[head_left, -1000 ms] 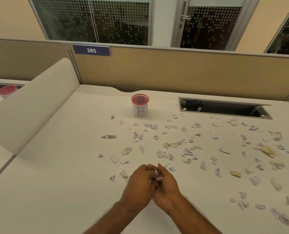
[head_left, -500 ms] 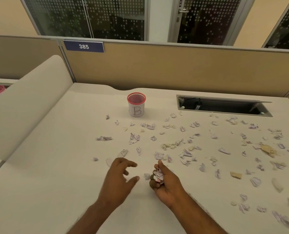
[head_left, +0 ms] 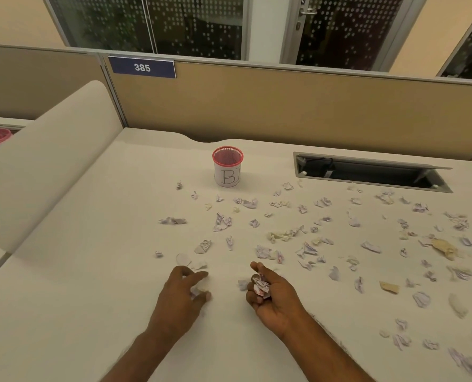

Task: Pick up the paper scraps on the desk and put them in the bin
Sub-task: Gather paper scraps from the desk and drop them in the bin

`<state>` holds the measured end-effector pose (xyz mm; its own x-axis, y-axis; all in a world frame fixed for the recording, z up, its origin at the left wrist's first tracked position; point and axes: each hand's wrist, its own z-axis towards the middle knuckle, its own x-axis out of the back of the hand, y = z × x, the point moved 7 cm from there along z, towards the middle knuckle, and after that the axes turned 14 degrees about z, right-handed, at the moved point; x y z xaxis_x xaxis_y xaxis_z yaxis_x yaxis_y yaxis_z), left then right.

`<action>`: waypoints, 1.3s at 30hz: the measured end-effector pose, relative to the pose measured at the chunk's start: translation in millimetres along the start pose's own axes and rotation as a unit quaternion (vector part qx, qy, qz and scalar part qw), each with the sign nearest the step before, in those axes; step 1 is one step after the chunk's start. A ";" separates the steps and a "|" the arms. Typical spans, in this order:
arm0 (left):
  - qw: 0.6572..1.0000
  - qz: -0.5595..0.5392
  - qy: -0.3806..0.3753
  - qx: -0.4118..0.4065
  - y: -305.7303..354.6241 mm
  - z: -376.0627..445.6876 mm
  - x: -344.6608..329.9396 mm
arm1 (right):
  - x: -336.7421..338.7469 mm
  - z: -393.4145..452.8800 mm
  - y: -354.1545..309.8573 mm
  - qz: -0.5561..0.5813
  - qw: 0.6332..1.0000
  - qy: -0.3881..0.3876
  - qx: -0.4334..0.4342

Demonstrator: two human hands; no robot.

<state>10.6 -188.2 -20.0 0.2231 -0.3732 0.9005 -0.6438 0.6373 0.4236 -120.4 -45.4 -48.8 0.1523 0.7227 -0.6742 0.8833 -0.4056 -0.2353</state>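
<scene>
Since the moment a second back, when both our hands were pressed together over a small wad, we are drawing them apart. Our left hand [head_left: 182,296] is now reaching out to the left and closing thumb and forefinger on a pale white scrap [head_left: 201,285] lying flat on the desk [head_left: 72,312]. Our right hand [head_left: 270,296] is staying close in, palm half up, fingers curled round a bundle of crumpled scraps [head_left: 260,283] that we are keeping there as a store.

Most of the paper scraps [head_left: 306,249] are lying ahead of us and off to the right, spread in a broad band across the desk, with a thinner scatter nearest the left hand. We are judging the job as barely begun.

What the coming move seems to turn on is where the bin [head_left: 227,166] is sitting: straight ahead, well apart from both hands, beyond the nearer litter and upright with its red mesh rim open to us and a "B" on its wrap. It is lying roughly midway between the hands' lines of reach, perhaps a touch nearer the right, which is already loaded. So we are expecting to pass the left hand's scrap across, or carry both forward together over the litter.

A cable tray [head_left: 367,172] is lying open right of the bin.
</scene>
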 end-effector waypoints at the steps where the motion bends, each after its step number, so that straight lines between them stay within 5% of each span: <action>1: 1.000 -0.002 -0.014 -0.011 2.4 0.7 -1.3 | 0.1 0.1 -0.9 -0.001 1.000 -0.002 0.000; 10: 1.000 0.028 -0.010 0.008 5.9 4.7 -0.5 | -1.3 -4.3 1.7 0.013 0.999 -0.016 -0.026; 18: 0.984 -0.168 0.063 -0.023 67.6 -2.3 33.4 | -8.5 -10.0 7.6 0.036 0.998 -0.021 -0.044; 22: 0.977 -0.207 0.043 -0.041 102.9 -9.8 27.0 | -16.6 -13.3 14.2 0.064 0.995 -0.044 -0.054; 30: 0.992 -0.092 0.028 -0.076 130.1 -8.9 13.9 | -14.6 -12.1 20.9 0.114 0.989 -0.061 -0.078; 39: 0.982 -0.185 -0.020 -0.046 119.4 -4.6 5.7 | -13.9 -4.4 13.3 0.059 0.996 -0.052 -0.030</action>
<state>-61.5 -111.2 36.2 0.3980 -0.6156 0.6802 -0.4547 0.5117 0.7290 -108.8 -58.4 -39.5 0.2117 0.6084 -0.7648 0.8876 -0.4473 -0.1101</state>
